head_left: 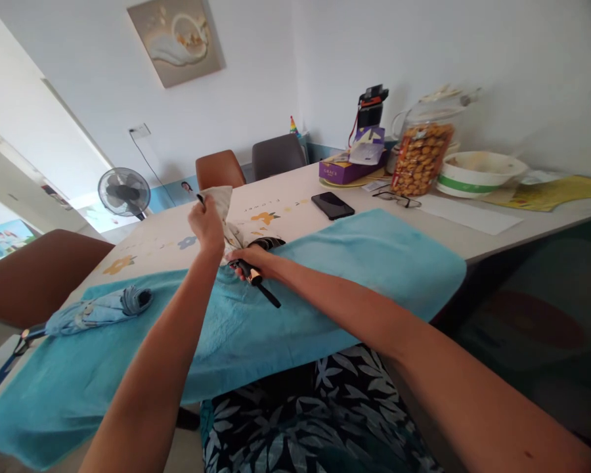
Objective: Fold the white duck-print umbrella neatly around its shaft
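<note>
Over the towel I hold a folding umbrella [232, 235] with a cream outside and a dark inside fold. My right hand [251, 257] is wrapped round it by its black handle [250, 270], which has a gold band and a hanging black strap [270, 295]. Higher and to the left, my left hand [207, 222] is closed on the cream canopy cloth, pulling it up from the handle. A second, light blue umbrella [98, 311] lies rolled up at the left, its strap trailing over the table edge. Underneath both spreads a turquoise towel [345, 263].
On the white table [295, 187] lie a phone [332, 205] and glasses [398, 198]. Toward the wall stand a purple tissue box [342, 169], a black bottle [371, 108], a snack jar [423, 154] and a white bowl [477, 176]. Chairs [220, 169] and a fan [124, 192] stand beyond.
</note>
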### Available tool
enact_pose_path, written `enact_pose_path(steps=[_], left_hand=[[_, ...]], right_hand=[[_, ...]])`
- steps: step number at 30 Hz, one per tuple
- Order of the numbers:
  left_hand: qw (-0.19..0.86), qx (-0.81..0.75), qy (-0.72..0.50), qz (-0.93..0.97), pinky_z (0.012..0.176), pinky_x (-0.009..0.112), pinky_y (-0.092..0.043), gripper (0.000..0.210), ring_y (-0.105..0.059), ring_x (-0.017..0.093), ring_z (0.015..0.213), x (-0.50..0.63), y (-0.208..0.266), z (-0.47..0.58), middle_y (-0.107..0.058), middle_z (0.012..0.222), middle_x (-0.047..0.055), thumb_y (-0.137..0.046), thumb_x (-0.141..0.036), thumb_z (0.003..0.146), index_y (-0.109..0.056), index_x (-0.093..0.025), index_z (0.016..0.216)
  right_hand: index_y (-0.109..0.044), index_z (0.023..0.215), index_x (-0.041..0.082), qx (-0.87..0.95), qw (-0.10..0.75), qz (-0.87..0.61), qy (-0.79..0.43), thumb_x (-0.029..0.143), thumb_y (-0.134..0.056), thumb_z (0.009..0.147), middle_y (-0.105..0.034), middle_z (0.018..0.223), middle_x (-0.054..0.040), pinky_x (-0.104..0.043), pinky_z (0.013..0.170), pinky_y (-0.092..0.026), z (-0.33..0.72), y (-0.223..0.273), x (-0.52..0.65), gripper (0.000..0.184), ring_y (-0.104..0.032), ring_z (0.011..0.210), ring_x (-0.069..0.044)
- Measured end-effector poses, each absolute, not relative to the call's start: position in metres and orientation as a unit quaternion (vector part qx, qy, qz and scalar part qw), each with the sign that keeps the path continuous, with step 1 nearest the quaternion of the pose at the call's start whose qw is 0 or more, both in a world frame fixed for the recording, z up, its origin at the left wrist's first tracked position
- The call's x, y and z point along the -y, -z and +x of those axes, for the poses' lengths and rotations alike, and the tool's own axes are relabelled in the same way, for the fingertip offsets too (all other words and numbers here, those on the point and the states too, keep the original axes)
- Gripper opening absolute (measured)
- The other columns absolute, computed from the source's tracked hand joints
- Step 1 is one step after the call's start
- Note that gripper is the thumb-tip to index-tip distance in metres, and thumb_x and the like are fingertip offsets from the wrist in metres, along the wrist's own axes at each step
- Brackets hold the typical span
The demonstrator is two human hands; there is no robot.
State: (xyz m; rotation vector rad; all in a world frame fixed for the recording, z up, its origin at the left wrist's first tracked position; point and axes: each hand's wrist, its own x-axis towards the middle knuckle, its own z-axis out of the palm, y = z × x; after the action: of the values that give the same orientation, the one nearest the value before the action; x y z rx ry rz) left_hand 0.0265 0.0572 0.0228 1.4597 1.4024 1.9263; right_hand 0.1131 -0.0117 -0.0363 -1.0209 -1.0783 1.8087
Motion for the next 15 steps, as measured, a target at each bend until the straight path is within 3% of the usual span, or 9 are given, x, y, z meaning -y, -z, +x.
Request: enact_pose_path(steps=[3, 7, 12, 15], left_hand=[[0.186, -0.497, -0.708, 0.467, 0.049, 0.020, -0.033, 0.029, -0.032, 0.008, 0.052, -0.067, -0.026, 0.011, -0.029, 0.053, -0.006, -0.051, -0.030, 0.081, -0.041, -0.018, 0.056], [0.279, -0.485, -0.694, 0.453, 0.052, 0.020, -0.043, 0.007, -0.047, 0.009, 0.058, -0.071, -0.013, -0.001, -0.048, 0.064, -0.004, -0.053, -0.023, 0.073, -0.055, -0.016, 0.075], [0.357, -0.511, -0.660, 0.419, 0.054, 0.026, -0.050, 0.013, -0.052, 0.011, 0.056, -0.071, 0.019, -0.017, -0.052, 0.064, -0.002, -0.058, -0.023, 0.065, -0.056, -0.016, 0.075], [0.504, -0.492, -0.537, 0.465, 0.065, 0.032, -0.053, 0.011, -0.058, 0.014, 0.060, -0.069, 0.024, -0.031, -0.057, 0.064, 0.001, -0.057, -0.019, 0.061, -0.059, -0.015, 0.072]], right_hand=[[-0.054, 0.075, 0.012, 0.453, 0.388, -0.405, -0.693, 0.020, -0.063, 0.084, -0.054, 0.047, 0.0015, -0.020, 0.035, -0.042, 0.127, 0.034, -0.001, 0.015, -0.048, 0.038, -0.010], [-0.055, 0.081, 0.013, 0.449, 0.421, -0.399, -0.680, 0.017, -0.065, 0.082, -0.057, 0.053, 0.0015, -0.019, 0.032, -0.042, 0.143, 0.037, -0.010, 0.010, -0.048, 0.036, -0.008], [-0.054, 0.073, 0.014, 0.397, 0.426, -0.434, -0.687, 0.021, -0.064, 0.084, -0.052, 0.046, 0.0019, -0.020, 0.031, -0.041, 0.155, 0.044, -0.011, 0.017, -0.046, 0.033, -0.009], [-0.054, 0.070, 0.014, 0.374, 0.428, -0.434, -0.699, 0.025, -0.062, 0.087, -0.051, 0.044, 0.0015, -0.020, 0.031, -0.040, 0.160, 0.042, -0.014, 0.021, -0.046, 0.032, -0.010]])
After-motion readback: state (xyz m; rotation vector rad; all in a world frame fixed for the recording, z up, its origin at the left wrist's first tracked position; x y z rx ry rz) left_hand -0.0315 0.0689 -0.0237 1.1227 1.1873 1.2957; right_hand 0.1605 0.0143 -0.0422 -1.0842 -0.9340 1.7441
